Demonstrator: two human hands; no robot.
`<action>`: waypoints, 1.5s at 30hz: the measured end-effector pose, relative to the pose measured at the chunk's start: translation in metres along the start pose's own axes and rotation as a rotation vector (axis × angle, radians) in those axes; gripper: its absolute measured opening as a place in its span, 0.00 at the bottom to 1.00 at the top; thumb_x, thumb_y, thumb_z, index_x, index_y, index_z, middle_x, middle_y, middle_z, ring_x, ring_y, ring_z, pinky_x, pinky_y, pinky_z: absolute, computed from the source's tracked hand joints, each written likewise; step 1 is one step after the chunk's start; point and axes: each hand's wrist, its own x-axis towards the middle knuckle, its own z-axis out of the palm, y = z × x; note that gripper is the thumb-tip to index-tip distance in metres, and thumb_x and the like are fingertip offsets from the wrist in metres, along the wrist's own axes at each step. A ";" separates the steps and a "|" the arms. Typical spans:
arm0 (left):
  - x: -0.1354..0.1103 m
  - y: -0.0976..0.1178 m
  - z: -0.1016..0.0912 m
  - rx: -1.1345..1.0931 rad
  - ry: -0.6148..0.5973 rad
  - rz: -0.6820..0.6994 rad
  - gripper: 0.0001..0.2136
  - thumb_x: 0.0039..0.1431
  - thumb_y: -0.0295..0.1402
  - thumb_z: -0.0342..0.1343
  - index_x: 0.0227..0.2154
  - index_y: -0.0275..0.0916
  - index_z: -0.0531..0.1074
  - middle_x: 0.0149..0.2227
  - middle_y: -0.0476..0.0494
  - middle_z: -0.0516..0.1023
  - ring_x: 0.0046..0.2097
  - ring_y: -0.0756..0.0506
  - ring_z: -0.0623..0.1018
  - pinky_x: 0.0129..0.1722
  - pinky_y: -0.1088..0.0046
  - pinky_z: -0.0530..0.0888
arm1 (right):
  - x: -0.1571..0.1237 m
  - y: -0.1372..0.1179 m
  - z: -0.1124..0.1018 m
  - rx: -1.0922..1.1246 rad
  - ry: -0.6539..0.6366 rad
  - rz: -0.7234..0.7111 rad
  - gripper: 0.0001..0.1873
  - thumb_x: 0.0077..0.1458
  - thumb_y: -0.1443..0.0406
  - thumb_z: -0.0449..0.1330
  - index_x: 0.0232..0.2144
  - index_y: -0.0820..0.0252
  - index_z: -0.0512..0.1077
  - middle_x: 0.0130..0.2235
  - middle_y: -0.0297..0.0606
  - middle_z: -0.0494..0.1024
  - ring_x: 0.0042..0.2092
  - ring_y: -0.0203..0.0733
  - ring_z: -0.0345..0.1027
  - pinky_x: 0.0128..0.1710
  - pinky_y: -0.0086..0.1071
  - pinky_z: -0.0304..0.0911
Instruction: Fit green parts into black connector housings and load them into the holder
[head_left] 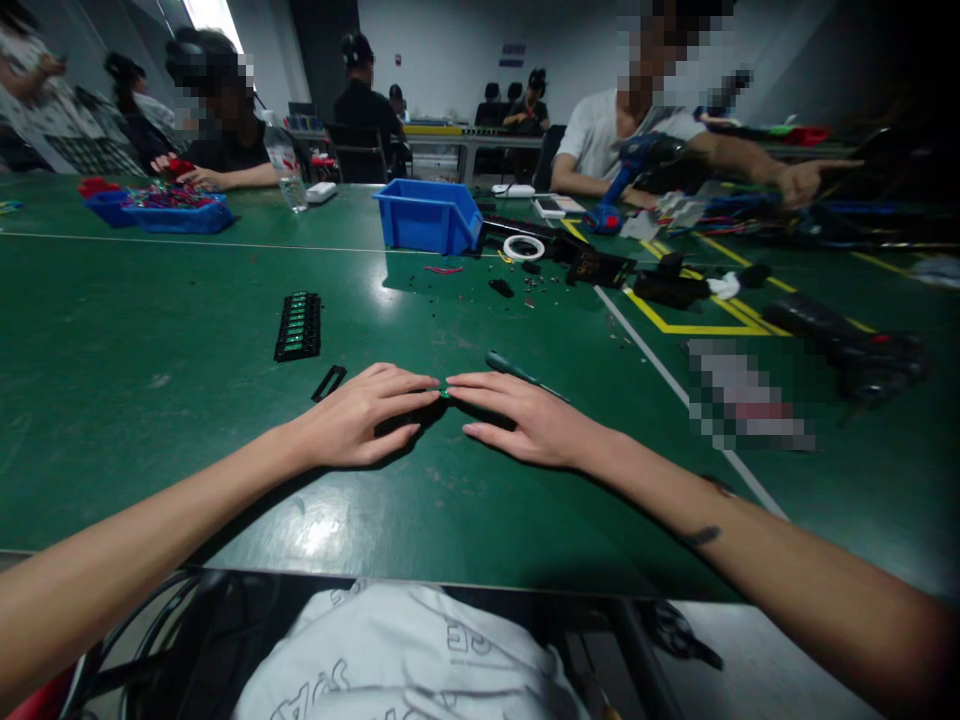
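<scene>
My left hand (375, 415) rests palm down on the green table, its fingers stretched toward the right. Facing it, my right hand (521, 415) lies with outstretched fingers pointing left. Between the fingertips shows a small green piece (445, 393), mostly covered, so its kind is unclear. Just behind the right hand lies a screwdriver (508, 364) with a dark green handle. A small black rectangular frame (329, 383) is beside the left hand. Farther back on the left sits a black holder (298, 326) with several green circuit boards in a row.
A blue bin (427, 217) stands beyond my hands, with a white ring (523, 248) and scattered small parts to its right. Blue trays (180, 213) and a water bottle (285, 165) are back left. Power drills (626, 175) lie right. Other people sit around the table.
</scene>
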 end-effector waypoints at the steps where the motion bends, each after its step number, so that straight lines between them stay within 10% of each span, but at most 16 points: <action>1: 0.000 0.000 0.000 0.011 0.012 -0.008 0.23 0.66 0.31 0.55 0.63 0.38 0.67 0.62 0.33 0.72 0.59 0.37 0.74 0.58 0.55 0.70 | 0.000 0.000 0.000 -0.006 0.013 0.011 0.26 0.68 0.59 0.58 0.65 0.56 0.66 0.66 0.45 0.69 0.66 0.48 0.65 0.67 0.46 0.61; 45: 0.000 0.001 0.003 0.051 0.005 -0.040 0.20 0.68 0.33 0.53 0.61 0.39 0.70 0.61 0.31 0.72 0.58 0.37 0.75 0.57 0.54 0.71 | -0.001 -0.001 0.004 -0.037 0.044 0.007 0.22 0.67 0.58 0.59 0.61 0.57 0.71 0.62 0.47 0.73 0.62 0.51 0.69 0.64 0.49 0.63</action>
